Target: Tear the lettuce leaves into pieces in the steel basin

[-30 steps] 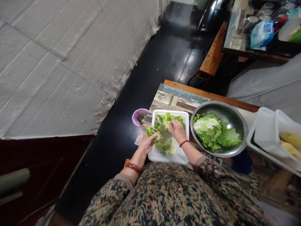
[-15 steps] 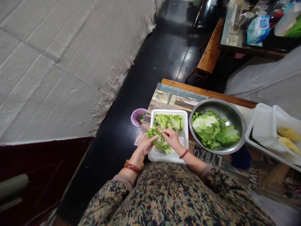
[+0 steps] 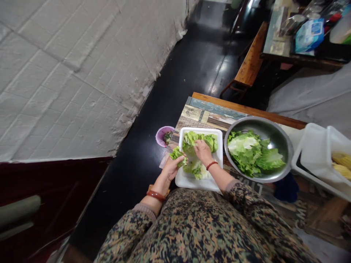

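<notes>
A bunch of green lettuce leaves (image 3: pixel 176 152) is gripped in my left hand (image 3: pixel 170 168), over the left edge of a white plastic tray (image 3: pixel 179 180). My right hand (image 3: pixel 203 152) is inside the tray area, its fingers curled together at the torn lettuce (image 3: pixel 211 141) lying along the far side. More lettuce pieces (image 3: pixel 196 170) lie in the near part of the tray. To the right stands a steel bowl (image 3: pixel 286 166) with larger lettuce leaves (image 3: pixel 251 151) in it, apart from both hands.
A purple bucket (image 3: pixel 160 138) with scraps stands on the dark floor, left of the patterned table (image 3: pixel 189 111). White bins (image 3: pixel 312 146), one holding yellow items, stand at the right. A wooden bench (image 3: pixel 251 60) is beyond, and a pale wall (image 3: pixel 82 84) runs along the left.
My right hand has moved away from the lettuce in my left hand, to the far lettuce in the tray. My left hand still holds its leaves. The view has shifted slightly.
</notes>
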Available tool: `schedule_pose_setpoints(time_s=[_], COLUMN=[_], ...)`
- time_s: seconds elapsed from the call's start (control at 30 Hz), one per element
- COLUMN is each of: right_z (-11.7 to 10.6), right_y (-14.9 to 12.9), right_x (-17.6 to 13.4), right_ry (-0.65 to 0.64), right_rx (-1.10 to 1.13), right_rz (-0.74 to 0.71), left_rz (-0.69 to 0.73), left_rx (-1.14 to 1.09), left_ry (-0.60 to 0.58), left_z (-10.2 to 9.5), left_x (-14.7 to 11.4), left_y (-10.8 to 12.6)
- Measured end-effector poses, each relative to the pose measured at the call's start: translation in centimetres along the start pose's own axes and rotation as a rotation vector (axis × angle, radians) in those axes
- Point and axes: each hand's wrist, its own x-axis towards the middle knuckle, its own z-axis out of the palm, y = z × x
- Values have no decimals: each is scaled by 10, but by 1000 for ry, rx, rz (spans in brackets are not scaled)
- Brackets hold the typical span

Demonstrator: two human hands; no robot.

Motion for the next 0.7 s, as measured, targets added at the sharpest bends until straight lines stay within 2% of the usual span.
schedule_pose_setpoints(time_s=[0.1, 0.23, 0.33, 0.4, 0.5, 0.6, 0.7], right_z=[-14, -40, -51, -51, -43, -33, -28], right_y=[7, 7, -4, -13, -24, -29, -31], right_x=[-3, -20, -36, -45, -57, -67, -73], right_ry=[20, -84, -187, -273, -389, -385, -340], right_rx=[178, 671, 871, 866, 669, 441, 338], right_rz=[133, 400, 445, 430, 345, 179, 57], left_rz=[17, -1, -39, -54, -49, -43, -37], left_rx=[-29, -74, -108, -116, -99, -47, -34], left_ry=[-13, -43, -101, -150, -198, -207, -149], left_z=[-2, 0, 5, 8, 11, 12, 14], left_x=[-1, -2, -2, -1, 0, -1, -4], left_y=[1, 6, 9, 9, 7, 3, -1])
